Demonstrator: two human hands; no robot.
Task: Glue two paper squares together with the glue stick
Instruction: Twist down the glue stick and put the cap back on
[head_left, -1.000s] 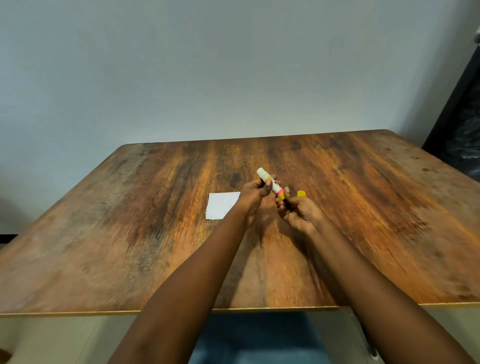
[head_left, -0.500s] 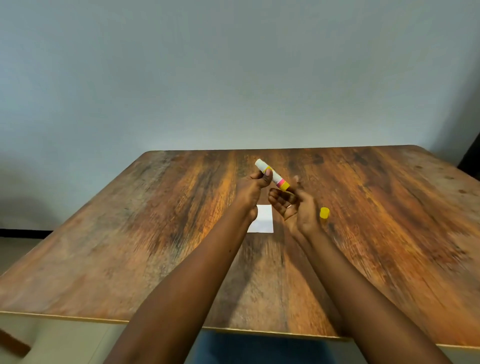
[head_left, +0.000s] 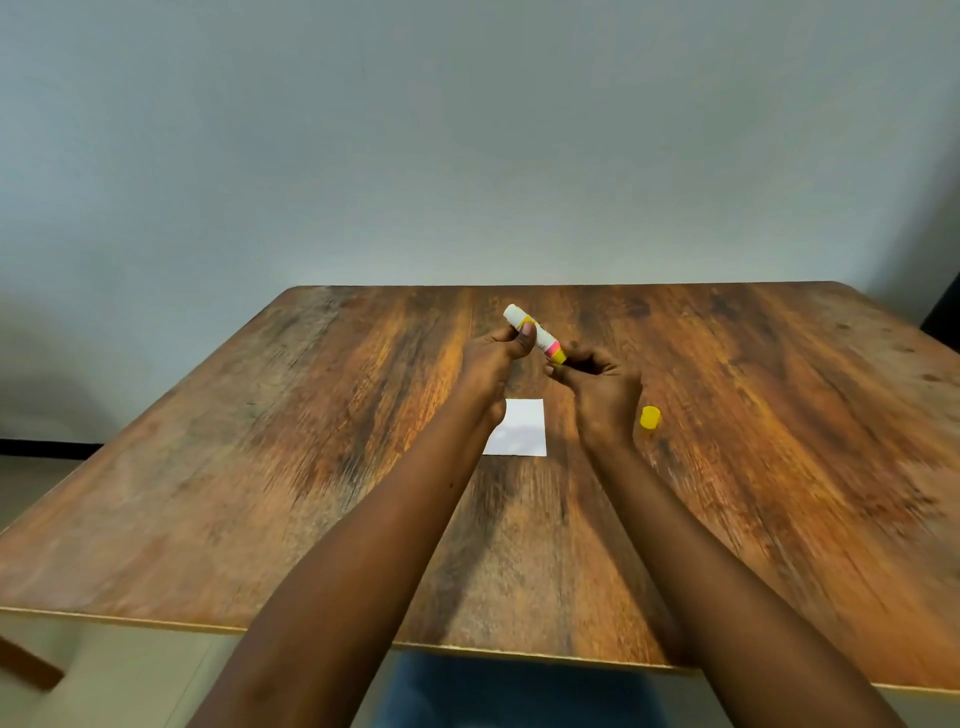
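Plain pale wall (head_left: 467, 156) behind; a worn brown wooden table (head_left: 260, 441) fills the lower view. I have the head camera only.

Left hand (head_left: 493, 358): raised above the table, fingers curled round the glue stick (head_left: 535, 338), thumb laid across its white barrel.

Glue stick: in the air and tilted. White end points up and away to the left; pink band and yellow end point down toward the right.

Yellow cap (head_left: 650, 417): on the table by itself, just right of the right wrist, touching neither hand.

Right hand (head_left: 602, 384): fingers curled inward, thumb and forefinger tips meeting at the stick's yellow end. I read it as a pinch on that end. The other fingers are tucked and hold nothing I can make out.

Paper square (head_left: 519, 428): white, flat on the table, between the two wrists and nearer me than the stick. The left forearm hides its left edge. I cannot tell whether it is one sheet or two stacked. Neither hand touches it.
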